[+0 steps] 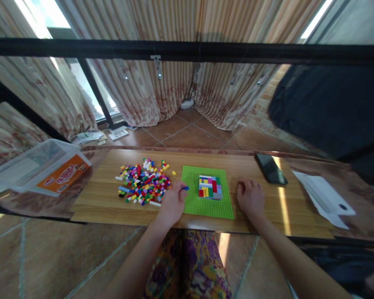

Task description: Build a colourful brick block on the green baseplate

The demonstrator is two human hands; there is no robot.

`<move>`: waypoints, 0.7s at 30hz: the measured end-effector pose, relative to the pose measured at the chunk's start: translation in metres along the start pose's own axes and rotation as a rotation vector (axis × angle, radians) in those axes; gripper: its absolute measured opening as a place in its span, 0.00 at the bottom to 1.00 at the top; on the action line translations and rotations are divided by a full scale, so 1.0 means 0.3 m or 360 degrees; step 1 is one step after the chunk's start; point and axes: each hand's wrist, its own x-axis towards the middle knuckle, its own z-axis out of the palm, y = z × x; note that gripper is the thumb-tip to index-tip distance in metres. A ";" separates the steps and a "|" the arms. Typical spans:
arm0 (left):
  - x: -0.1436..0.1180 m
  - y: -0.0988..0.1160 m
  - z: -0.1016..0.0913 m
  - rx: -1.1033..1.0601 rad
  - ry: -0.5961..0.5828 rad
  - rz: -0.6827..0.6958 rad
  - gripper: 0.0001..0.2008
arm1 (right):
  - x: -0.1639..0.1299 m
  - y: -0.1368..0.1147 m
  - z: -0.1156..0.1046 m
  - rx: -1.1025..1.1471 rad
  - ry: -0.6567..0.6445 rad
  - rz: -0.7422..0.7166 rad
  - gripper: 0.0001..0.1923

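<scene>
Over the green baseplate (195, 198) edge — left hand (172, 205) pinches blue brick (184, 188).

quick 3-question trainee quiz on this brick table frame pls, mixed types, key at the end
1. True or false: the left hand pinches a blue brick at the edge of the green baseplate.
2. The right hand rests: A) on the phone B) on the table, palm down C) in the brick pile.
3. What stands on the baseplate?

Key: 1 true; 2 B; 3 a multicoloured brick block.
</scene>
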 end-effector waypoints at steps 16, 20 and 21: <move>0.006 0.052 0.142 0.0387 0.0057 0.0169 0.07 | 0.001 -0.007 -0.005 0.0017 -0.0025 0.0011 0.12; -0.012 0.060 0.173 0.0424 0.0167 0.0121 0.07 | 0.000 -0.007 -0.007 0.0012 -0.0043 0.0015 0.12; -0.016 0.061 0.182 0.0413 0.0191 0.0120 0.07 | 0.001 -0.007 -0.006 0.0015 -0.0049 0.0014 0.12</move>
